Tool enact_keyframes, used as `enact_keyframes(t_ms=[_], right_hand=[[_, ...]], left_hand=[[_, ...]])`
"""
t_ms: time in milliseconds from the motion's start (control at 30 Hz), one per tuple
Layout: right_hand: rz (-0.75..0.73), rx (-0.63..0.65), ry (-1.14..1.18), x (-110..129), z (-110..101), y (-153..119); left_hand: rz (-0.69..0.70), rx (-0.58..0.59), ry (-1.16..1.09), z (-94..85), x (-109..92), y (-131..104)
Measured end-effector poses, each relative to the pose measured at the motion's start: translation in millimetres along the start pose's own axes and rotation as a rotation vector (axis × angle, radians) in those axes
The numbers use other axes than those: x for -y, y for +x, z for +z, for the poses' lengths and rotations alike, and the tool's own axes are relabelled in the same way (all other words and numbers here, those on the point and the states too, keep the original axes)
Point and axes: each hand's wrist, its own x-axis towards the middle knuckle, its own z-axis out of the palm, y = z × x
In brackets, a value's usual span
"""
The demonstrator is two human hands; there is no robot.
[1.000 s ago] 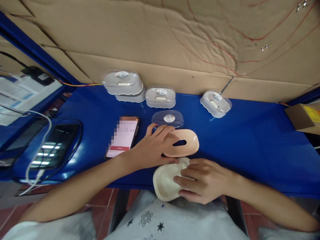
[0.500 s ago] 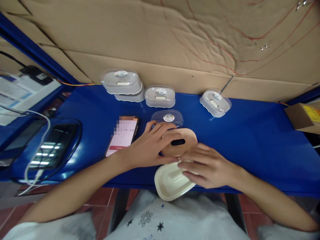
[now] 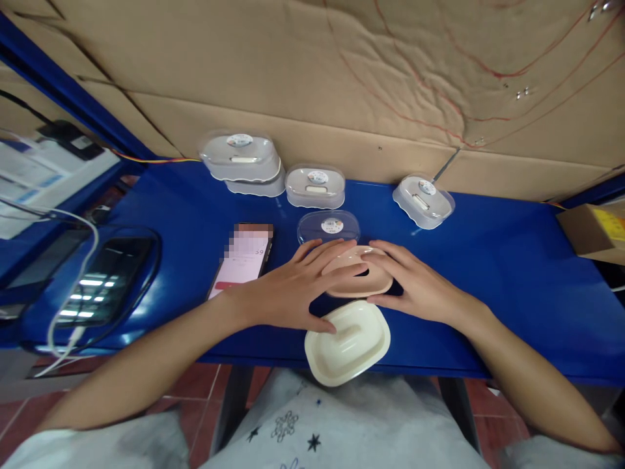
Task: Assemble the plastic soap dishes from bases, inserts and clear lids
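Observation:
A peach-coloured oval dish [image 3: 359, 287] with a dark slot lies between my hands, partly hidden by fingers. My left hand [image 3: 310, 277] is spread over its left end; the forefinger reaches across to the slot and the thumb extends over a cream dish. On the opposite end, my right hand [image 3: 407, 277] has its fingers over the rim and its thumb below the near edge. The cream oval dish [image 3: 342, 371] rests at the table's front edge, hollow side up with a raised middle. Just beyond the peach dish is a clear lid [image 3: 312, 225] with a round label.
Clear-lidded boxes stand along the back: two stacked [image 3: 239, 159], one in the middle [image 3: 315, 189] and one on the right [image 3: 422, 202]. A phone [image 3: 244, 257] lies left of my hand. Farther left are a dark tablet [image 3: 102, 280] and white cable [image 3: 92, 260]. A carton [image 3: 593, 231] stands far right.
My right hand has moved up from the cream dish to the peach dish. The peach dish has shifted slightly right and looks tilted. My left thumb has moved over the cream dish.

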Motion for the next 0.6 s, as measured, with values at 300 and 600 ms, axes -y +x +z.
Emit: enact_keyframes(t_ms=[300, 600], right_hand=[[-0.013, -0.051, 0.058, 8, -17, -3], [0.074, -0.159, -0.085, -8, -71, -31]], left_hand=[[0.111, -0.305, 0.095, -13.8, -5, -5], [0.039, -0.058, 0.051, 7.1, -32, -8]])
